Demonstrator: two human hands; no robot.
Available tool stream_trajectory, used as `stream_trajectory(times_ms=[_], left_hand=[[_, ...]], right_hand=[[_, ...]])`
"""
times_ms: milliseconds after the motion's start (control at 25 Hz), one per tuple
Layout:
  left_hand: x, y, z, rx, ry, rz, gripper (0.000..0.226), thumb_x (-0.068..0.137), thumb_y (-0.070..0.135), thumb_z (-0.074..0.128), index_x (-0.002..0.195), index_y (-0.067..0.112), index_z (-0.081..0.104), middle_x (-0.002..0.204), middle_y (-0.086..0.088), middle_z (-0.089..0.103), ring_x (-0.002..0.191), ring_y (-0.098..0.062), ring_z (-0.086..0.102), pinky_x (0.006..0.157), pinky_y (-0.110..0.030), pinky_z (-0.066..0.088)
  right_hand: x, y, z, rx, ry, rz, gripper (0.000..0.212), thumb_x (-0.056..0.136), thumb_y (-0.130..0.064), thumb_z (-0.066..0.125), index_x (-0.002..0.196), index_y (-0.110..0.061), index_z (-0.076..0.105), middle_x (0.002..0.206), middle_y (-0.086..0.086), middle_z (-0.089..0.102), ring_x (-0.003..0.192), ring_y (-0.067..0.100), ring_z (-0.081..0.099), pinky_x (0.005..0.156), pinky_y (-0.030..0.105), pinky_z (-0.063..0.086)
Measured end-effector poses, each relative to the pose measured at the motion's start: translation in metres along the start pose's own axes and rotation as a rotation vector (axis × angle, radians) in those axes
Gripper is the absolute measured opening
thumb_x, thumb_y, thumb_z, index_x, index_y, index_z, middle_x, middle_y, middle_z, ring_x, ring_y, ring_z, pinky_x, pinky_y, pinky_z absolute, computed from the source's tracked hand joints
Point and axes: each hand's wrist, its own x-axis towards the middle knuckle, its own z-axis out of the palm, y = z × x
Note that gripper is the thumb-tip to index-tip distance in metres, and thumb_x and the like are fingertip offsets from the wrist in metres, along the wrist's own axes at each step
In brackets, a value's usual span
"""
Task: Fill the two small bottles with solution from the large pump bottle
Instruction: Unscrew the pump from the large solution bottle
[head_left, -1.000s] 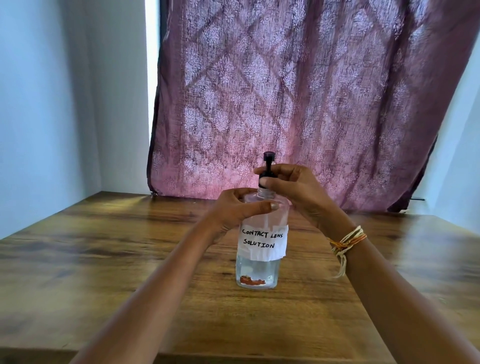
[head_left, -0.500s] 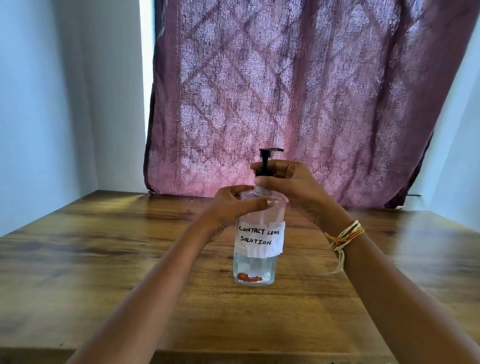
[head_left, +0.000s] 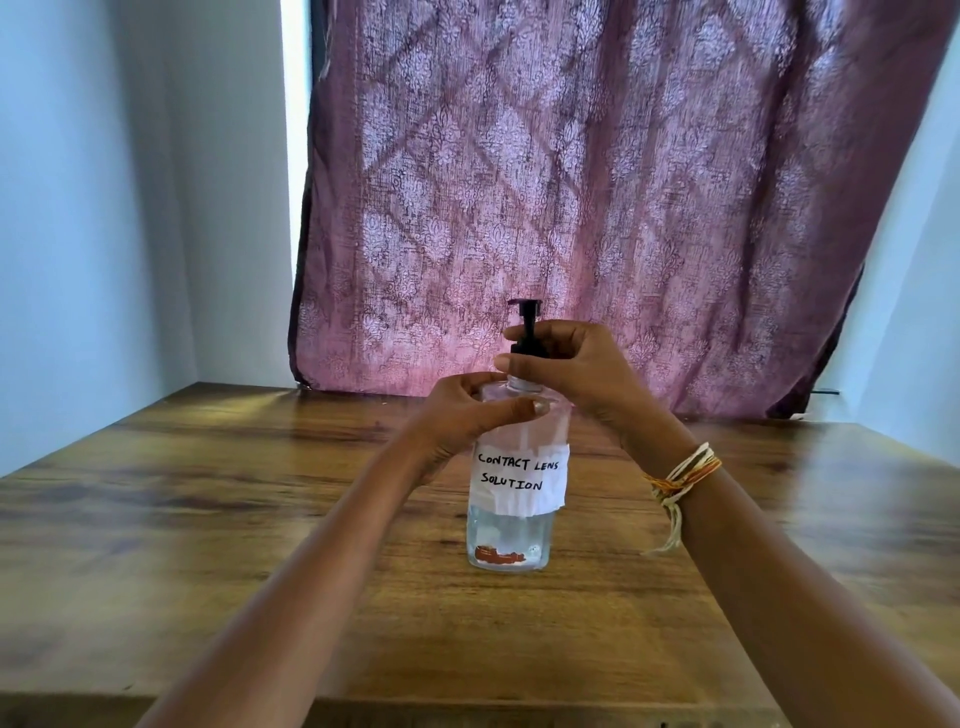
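The pump bottle stands upright mid-tabletop. The left hand grips its shoulder; the right hand grasps the black pump collar, probably unscrewing or unlocking it. No small bottles are in view, so filling appears not yet begun.

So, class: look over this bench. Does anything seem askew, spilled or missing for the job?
Nothing is spilled, and the pump bottle stands upright on the table. Its handwritten paper label sits slightly crooked with a ragged lower edge. Also odd: no small bottles are in view.
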Motion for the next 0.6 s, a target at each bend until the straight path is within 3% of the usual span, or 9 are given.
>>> stream_trajectory(times_ms=[160, 280, 440, 600], left_hand=[[0.0002, -0.0012, 0.0004, -0.019, 0.003, 0.011, 0.049, 0.057, 0.031, 0.088, 0.1, 0.011, 0.074, 0.098, -0.01, 0.077, 0.093, -0.027, 0.073, 0.087, -0.044, 0.057], [0.0003, -0.0016, -0.0002, -0.027, -0.001, 0.018, 0.04, 0.065, 0.024, 0.086, 0.101, 0.011, 0.074, 0.098, -0.01, 0.077, 0.092, -0.026, 0.073, 0.086, -0.042, 0.057], [0.0009, -0.0015, -0.0001, -0.013, 0.003, 0.023, 0.037, 0.067, 0.022, 0.085, 0.1, 0.01, 0.074, 0.096, -0.01, 0.077, 0.091, -0.026, 0.073, 0.084, -0.041, 0.058], [0.0021, -0.0035, -0.0002, -0.023, 0.004, 0.023, 0.056, 0.054, 0.034, 0.087, 0.103, 0.011, 0.073, 0.099, -0.009, 0.077, 0.093, -0.025, 0.073, 0.084, -0.039, 0.058]], right_hand=[[-0.0003, 0.0002, -0.0033, 0.082, 0.001, 0.021, 0.026, 0.079, 0.007, 0.07, 0.105, 0.003, 0.069, 0.088, 0.011, 0.072, 0.074, 0.012, 0.069, 0.076, 0.022, 0.058], [-0.0008, -0.0008, -0.0041, 0.126, -0.061, 0.019, 0.027, 0.084, 0.012, 0.06, 0.109, 0.004, 0.067, 0.102, 0.02, 0.071, 0.089, 0.022, 0.069, 0.087, 0.032, 0.057], [-0.0012, -0.003, -0.002, -0.055, -0.015, -0.001, 0.034, 0.074, -0.004, 0.079, 0.106, 0.0, 0.069, 0.093, 0.013, 0.073, 0.08, 0.015, 0.068, 0.08, 0.027, 0.058], [-0.0009, -0.0023, -0.0076, 0.064, -0.008, 0.03, 0.032, 0.078, 0.006, 0.072, 0.11, 0.004, 0.067, 0.099, 0.019, 0.072, 0.086, 0.02, 0.068, 0.083, 0.027, 0.057]])
